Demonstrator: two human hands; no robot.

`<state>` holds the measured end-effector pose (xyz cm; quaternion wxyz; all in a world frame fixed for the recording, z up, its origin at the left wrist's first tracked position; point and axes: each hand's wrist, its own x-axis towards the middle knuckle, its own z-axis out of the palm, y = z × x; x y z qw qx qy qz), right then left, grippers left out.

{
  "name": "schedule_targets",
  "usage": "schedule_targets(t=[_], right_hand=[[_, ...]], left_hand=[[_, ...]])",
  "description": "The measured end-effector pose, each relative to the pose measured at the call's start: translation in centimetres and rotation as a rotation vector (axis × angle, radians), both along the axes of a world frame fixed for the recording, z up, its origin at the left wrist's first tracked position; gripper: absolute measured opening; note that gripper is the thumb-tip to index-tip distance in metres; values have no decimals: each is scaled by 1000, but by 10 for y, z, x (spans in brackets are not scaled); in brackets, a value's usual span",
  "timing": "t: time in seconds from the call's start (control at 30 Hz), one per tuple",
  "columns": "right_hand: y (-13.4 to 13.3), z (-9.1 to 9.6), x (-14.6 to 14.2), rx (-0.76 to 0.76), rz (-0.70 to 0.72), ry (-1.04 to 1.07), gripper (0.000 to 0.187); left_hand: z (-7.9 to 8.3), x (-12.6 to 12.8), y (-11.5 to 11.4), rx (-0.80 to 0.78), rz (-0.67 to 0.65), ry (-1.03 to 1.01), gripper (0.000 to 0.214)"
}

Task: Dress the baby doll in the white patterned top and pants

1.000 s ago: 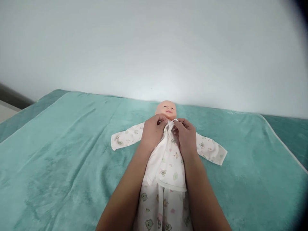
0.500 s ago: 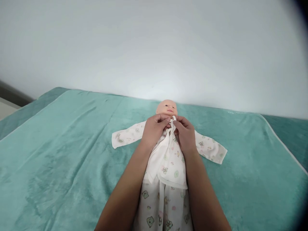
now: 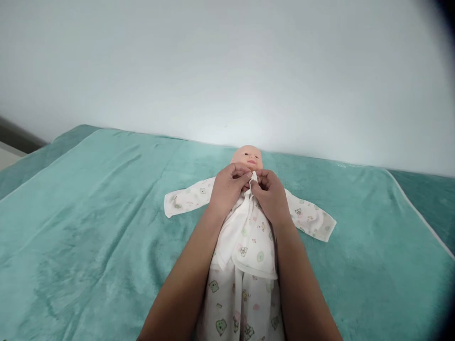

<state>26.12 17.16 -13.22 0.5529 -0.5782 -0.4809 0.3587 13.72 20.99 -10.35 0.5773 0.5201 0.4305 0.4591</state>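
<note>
A baby doll (image 3: 246,154) lies on its back, head toward the wall, in a white printed baby shirt (image 3: 254,241) with both sleeves spread sideways. White printed trousers (image 3: 245,308) cover its legs. Below the doll's chin, my left hand (image 3: 231,187) pinches the white fabric tie (image 3: 253,177) at the shirt's neck between thumb and forefinger. From the other side my right hand (image 3: 270,194) grips the same tie, its thumb pressed against the fingers. The fingertips of both hands nearly meet, and they partly hide the tie's loop or knot.
A teal blanket (image 3: 106,227) with some creases spreads under the doll. Behind it rises a plain pale wall (image 3: 227,71). At the far left, past the bed's edge, a white surface (image 3: 10,155) shows in part.
My right thumb has shifted slightly left and down on the tie. The loose tie strands that hung under the fingers are now mostly hidden. The doll stays in place.
</note>
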Motion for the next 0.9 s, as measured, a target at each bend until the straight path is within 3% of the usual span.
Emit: schedule_targets(t=[0.13,0.33,0.47,0.6,0.9], right_hand=[[0,2,1,-7,48,43,27],[-2,5,0,7,8,-149,23],[-6,8,1,23,105,-192,34],[-7,10,2,-13,210,-100,41],[-4,4,5,-15,302,213,54]], left_hand=[[1,0,0,32,2,76,8],[-1,0,-1,86,-13,167,18],[-3,0,-1,60,29,175,21],[-4,0,0,44,54,158,28],[1,-3,0,-52,-5,-47,32]])
